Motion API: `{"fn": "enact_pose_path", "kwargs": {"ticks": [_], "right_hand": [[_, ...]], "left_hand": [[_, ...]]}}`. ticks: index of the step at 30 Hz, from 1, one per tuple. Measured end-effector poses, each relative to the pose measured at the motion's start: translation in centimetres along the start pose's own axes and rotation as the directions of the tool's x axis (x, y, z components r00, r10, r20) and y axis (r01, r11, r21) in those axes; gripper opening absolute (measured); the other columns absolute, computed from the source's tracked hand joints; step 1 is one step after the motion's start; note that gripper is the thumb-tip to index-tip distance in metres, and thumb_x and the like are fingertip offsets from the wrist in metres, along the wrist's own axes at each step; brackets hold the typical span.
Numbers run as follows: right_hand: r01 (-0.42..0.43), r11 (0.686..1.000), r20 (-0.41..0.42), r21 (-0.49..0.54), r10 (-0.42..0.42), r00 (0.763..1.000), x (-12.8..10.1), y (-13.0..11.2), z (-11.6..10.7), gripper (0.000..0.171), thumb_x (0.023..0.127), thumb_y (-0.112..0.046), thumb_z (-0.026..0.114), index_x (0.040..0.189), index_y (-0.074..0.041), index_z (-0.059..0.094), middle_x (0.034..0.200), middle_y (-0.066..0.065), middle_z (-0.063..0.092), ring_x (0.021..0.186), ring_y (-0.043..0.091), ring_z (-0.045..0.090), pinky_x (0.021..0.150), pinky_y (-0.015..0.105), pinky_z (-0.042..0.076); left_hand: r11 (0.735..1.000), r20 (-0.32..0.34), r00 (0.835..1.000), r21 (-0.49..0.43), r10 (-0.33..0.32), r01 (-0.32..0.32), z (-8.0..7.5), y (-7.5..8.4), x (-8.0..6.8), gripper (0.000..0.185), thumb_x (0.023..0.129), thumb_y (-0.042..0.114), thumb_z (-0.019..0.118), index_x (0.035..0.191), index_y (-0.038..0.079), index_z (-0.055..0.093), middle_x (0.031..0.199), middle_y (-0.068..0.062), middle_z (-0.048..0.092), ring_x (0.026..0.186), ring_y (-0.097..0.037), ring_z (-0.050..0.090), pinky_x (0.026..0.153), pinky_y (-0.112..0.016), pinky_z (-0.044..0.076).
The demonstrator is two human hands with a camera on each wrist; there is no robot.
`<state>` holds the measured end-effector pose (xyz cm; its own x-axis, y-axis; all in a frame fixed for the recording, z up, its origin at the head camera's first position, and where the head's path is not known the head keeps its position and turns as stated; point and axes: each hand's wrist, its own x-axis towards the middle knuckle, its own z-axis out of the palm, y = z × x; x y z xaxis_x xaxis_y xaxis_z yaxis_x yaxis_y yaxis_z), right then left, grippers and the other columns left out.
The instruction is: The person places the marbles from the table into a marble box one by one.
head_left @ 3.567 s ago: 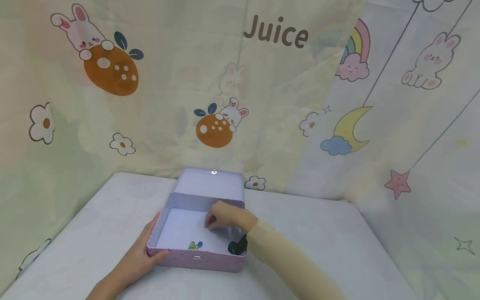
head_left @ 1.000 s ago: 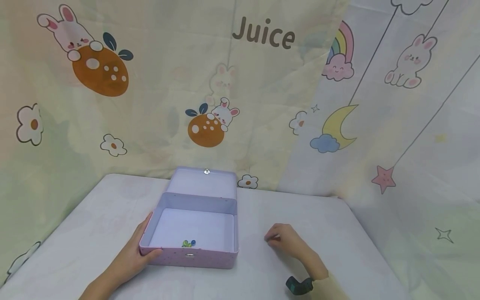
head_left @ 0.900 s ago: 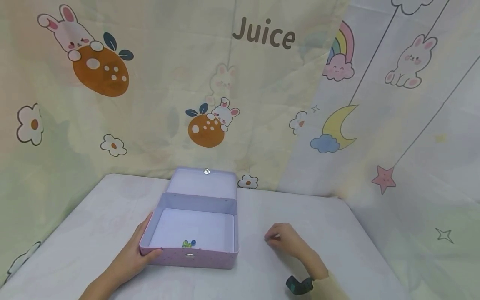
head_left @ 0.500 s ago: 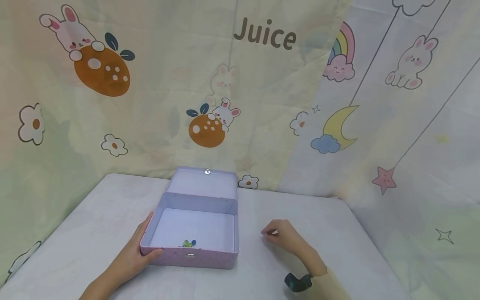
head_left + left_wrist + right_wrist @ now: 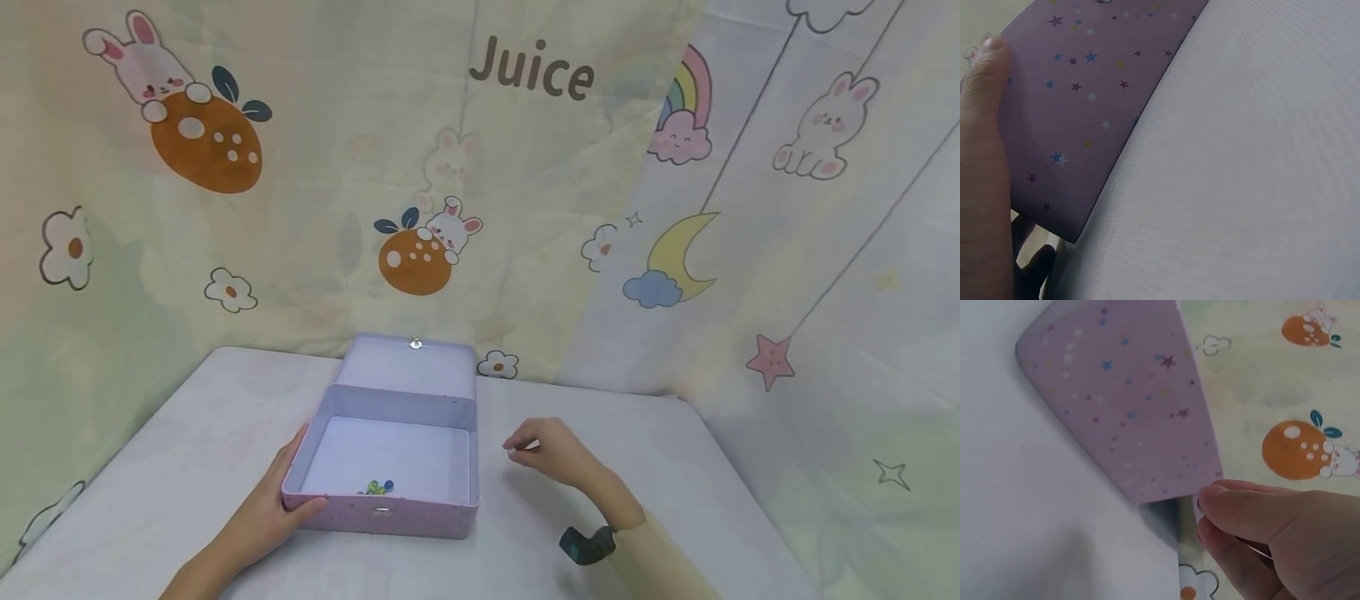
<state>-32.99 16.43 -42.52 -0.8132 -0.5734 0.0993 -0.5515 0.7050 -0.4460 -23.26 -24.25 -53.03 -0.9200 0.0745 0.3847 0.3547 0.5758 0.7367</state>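
A lilac tin box (image 5: 420, 518) with printed stars stands on the table, its lid (image 5: 408, 367) swung back. Several marbles (image 5: 375, 488), green-yellow and blue, lie inside by the front wall. At the box's front left corner my left hand (image 5: 262, 508) grips it, thumb (image 5: 985, 81) on the front wall and fingers along the left side. To the right of the box, my right hand (image 5: 558, 454) is held above the table. Its thumb and finger pinch a small marble-like piece (image 5: 1200, 505), mostly hidden by the fingertips.
White cloth covers the table (image 5: 660, 467), which continues on both sides of the box. A printed curtain (image 5: 315, 208) hangs right behind the table and lid. A dark device (image 5: 587, 546) sits on my right wrist.
My right hand went from inside the box to the table on its right. Since then it has risen and moved back left toward the box. The left hand keeps its hold.
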Motion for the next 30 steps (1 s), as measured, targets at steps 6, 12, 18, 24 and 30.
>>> {"fn": "enact_pose_path", "kwargs": {"ticks": [6,12,18,24,30], "right_hand": [[0.067,0.998,0.020,0.007,-0.067,0.998,1.3,-2.2,-0.8,0.014,0.085,-0.014,0.070,0.098,-0.012,0.075,0.092,-0.006,0.070,0.085,0.006,0.065,0.077,0.019,0.053],[0.084,0.996,0.084,0.034,-0.086,0.993,3.4,-3.7,-0.9,0.016,0.086,-0.014,0.069,0.101,-0.011,0.075,0.093,-0.007,0.070,0.084,0.006,0.063,0.073,0.016,0.052],[0.103,0.992,0.169,0.078,-0.115,0.979,5.4,-5.2,-0.6,0.017,0.087,-0.014,0.068,0.102,-0.009,0.074,0.094,-0.005,0.070,0.085,0.004,0.063,0.072,0.016,0.052],[0.109,0.993,0.263,0.041,-0.116,0.958,7.4,-6.3,0.1,0.017,0.086,-0.017,0.069,0.102,-0.012,0.075,0.092,-0.011,0.070,0.085,-0.001,0.062,0.076,0.015,0.051],[0.139,0.990,0.298,-0.015,-0.128,0.946,9.2,-7.6,0.4,0.017,0.087,-0.015,0.068,0.102,-0.012,0.074,0.092,-0.010,0.070,0.086,-0.001,0.062,0.078,0.015,0.050]], "left_hand": [[1.000,0.002,1.000,-0.006,0.008,-0.008,0.0,0.0,-0.1,0.105,0.077,0.024,0.076,0.154,0.023,0.005,0.153,-0.017,0.023,0.135,-0.038,0.030,0.094,-0.072,0.031],[1.000,0.017,1.000,-0.004,-0.023,0.023,-0.1,0.4,-0.1,0.106,0.078,0.028,0.076,0.154,0.029,0.001,0.154,-0.020,0.020,0.133,-0.053,0.026,0.094,-0.074,0.028],[1.000,0.020,0.999,-0.015,-0.025,0.025,-0.1,0.5,-0.1,0.106,0.078,0.027,0.075,0.152,0.034,0.000,0.154,-0.022,0.019,0.134,-0.055,0.024,0.094,-0.074,0.027],[1.000,0.023,0.999,-0.012,-0.028,0.028,0.0,0.4,-0.1,0.106,0.077,0.027,0.076,0.154,0.027,0.002,0.153,-0.022,0.020,0.133,-0.054,0.026,0.093,-0.074,0.028],[1.000,0.023,0.999,-0.002,-0.028,0.028,0.0,0.5,0.0,0.107,0.077,0.028,0.076,0.154,0.027,0.002,0.153,-0.021,0.020,0.133,-0.053,0.027,0.093,-0.074,0.028]]}}
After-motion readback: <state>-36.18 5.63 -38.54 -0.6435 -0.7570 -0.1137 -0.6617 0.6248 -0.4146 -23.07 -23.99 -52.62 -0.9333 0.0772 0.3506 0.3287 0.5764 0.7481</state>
